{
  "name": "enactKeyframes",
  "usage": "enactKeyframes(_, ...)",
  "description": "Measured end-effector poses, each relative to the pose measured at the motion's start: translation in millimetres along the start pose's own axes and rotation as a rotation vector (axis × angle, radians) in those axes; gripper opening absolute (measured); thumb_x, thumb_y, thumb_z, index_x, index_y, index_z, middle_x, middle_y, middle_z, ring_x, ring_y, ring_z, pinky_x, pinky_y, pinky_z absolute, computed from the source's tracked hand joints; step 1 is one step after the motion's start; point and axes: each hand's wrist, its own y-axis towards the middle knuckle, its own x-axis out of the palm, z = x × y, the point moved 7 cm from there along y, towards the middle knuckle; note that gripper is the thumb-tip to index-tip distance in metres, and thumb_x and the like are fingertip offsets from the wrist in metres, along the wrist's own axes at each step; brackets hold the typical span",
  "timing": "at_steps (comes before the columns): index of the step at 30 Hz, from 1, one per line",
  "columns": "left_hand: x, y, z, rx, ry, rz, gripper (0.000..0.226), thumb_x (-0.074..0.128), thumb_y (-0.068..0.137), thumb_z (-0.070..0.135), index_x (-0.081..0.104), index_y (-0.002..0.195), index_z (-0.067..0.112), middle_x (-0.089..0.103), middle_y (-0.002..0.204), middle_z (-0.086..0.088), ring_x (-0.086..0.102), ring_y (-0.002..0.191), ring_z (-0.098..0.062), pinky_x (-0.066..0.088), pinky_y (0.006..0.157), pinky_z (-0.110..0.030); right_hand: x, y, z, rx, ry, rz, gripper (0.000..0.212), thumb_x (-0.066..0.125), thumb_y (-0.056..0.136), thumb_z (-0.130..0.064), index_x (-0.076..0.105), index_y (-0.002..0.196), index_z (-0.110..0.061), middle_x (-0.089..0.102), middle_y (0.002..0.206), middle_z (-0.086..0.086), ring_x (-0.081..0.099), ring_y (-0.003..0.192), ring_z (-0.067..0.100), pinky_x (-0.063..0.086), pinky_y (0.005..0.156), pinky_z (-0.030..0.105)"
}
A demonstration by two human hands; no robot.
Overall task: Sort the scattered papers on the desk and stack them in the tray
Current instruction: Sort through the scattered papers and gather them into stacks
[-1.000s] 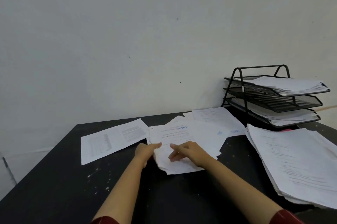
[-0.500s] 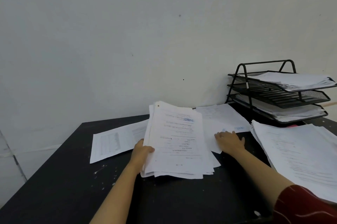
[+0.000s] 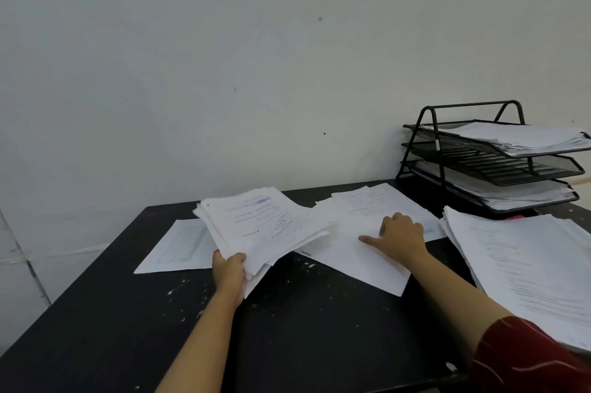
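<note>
My left hand (image 3: pixel 229 271) grips the near corner of a thick bundle of white papers (image 3: pixel 259 226) and holds it lifted and tilted above the black desk (image 3: pixel 287 328). My right hand (image 3: pixel 399 234) lies flat, fingers spread, on loose sheets (image 3: pixel 351 252) spread across the middle of the desk. A single printed sheet (image 3: pixel 179 248) lies to the left, partly under the bundle. A black three-tier wire tray (image 3: pixel 499 168) stands at the back right, with papers in its top and bottom tiers.
A large stack of papers (image 3: pixel 524 261) covers the desk's right side, in front of the tray. A plain white wall rises right behind the desk. The desk's left edge drops off to the floor.
The bundle in my left hand has swung from upright to a flatter, leftward tilt. My right hand stays on the loose sheets and has drawn them slightly nearer.
</note>
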Motion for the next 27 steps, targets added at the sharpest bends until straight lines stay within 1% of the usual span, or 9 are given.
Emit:
enactKeyframes(3,-6.1,1.6,-2.4,-0.034,0.01,0.035,0.038,0.055,0.087,0.005,0.049,0.124,0.009,0.058,0.113,-0.006,0.054,0.096,-0.026,0.046,0.07,-0.032,23.7,-5.6,7.1,0.022,0.138,-0.238,0.11,0.046,0.067,-0.088,0.023,0.151,-0.019,0.016,0.16,0.002,0.018,0.146,0.02,0.006,0.116,0.056)
enactKeyframes(7,-7.1,6.8,-6.0,-0.096,-0.021,0.01,0.037,0.058,0.088,0.009,0.048,0.124,0.01,0.057,0.115,-0.006,0.053,0.1,-0.026,0.044,0.075,-0.034,13.4,-2.9,10.6,0.047,0.05,-0.214,0.131,0.042,0.041,-0.101,0.032,0.144,-0.021,0.033,0.148,0.004,0.027,0.138,0.025,0.021,0.11,0.055)
enactKeyframes(11,-6.7,8.1,-6.3,-0.094,-0.035,-0.028,0.032,0.058,0.089,0.01,0.048,0.12,0.011,0.056,0.113,-0.004,0.052,0.099,-0.023,0.042,0.071,-0.03,9.2,0.4,14.2,0.117,0.06,-0.232,0.124,0.048,0.024,-0.101,0.044,0.123,-0.027,0.053,0.124,-0.002,0.043,0.126,0.023,0.016,0.108,0.055)
enactKeyframes(13,-5.1,6.5,-3.7,-0.052,-0.02,-0.052,0.033,0.057,0.089,0.008,0.048,0.12,0.013,0.058,0.11,0.0,0.054,0.096,-0.02,0.043,0.072,-0.029,14.0,1.8,15.8,0.136,0.108,-0.273,0.112,0.054,0.03,-0.098,0.045,0.116,-0.027,0.056,0.116,-0.007,0.049,0.12,0.022,0.017,0.107,0.055)
enactKeyframes(15,-2.1,3.7,0.1,0.004,0.005,-0.088,0.031,0.056,0.088,0.004,0.048,0.116,0.015,0.059,0.099,0.005,0.055,0.088,-0.014,0.043,0.063,-0.026,15.2,3.4,14.3,0.111,0.184,-0.27,0.098,0.062,0.044,-0.089,0.048,0.117,-0.025,0.057,0.117,-0.006,0.051,0.116,0.022,0.03,0.103,0.048)
enactKeyframes(18,4.7,-0.7,1.1,0.053,0.058,-0.171,0.031,0.053,0.086,0.0,0.05,0.114,0.014,0.061,0.103,0.001,0.059,0.09,-0.016,0.049,0.066,-0.029,2.4,6.9,20.7,0.134,0.378,-0.089,0.078,0.072,0.07,-0.062,0.046,0.125,-0.012,0.059,0.12,0.006,0.057,0.105,0.026,0.046,0.08,0.036)
enactKeyframes(21,7.9,-3.4,0.0,0.061,0.106,-0.206,0.033,0.052,0.086,-0.001,0.051,0.114,0.015,0.06,0.109,-0.001,0.059,0.096,-0.02,0.055,0.079,-0.04,-23.9,6.0,35.1,0.199,0.561,0.184,0.055,0.067,0.085,-0.038,0.043,0.123,-0.006,0.06,0.115,0.016,0.06,0.097,0.033,0.049,0.074,0.038)
enactKeyframes(24,12.2,-7.4,4.0,0.125,0.194,-0.258,0.033,0.055,0.087,0.002,0.052,0.115,0.019,0.061,0.104,0.005,0.058,0.09,-0.008,0.048,0.066,-0.025,-48.2,6.7,38.2,0.166,0.763,0.354,0.045,0.064,0.089,-0.03,0.045,0.123,-0.008,0.06,0.111,0.011,0.057,0.091,0.029,0.046,0.074,0.036)
enactKeyframes(27,19.2,-12.5,4.8,0.164,0.286,-0.314,0.034,0.056,0.088,0.004,0.053,0.119,0.017,0.06,0.109,0.004,0.058,0.095,-0.013,0.043,0.065,-0.02,-67.5,10.1,31.8,0.128,1.014,0.428,0.039,0.068,0.086,-0.031,0.05,0.115,-0.013,0.058,0.102,0.001,0.057,0.092,0.023,0.044,0.075,0.033)
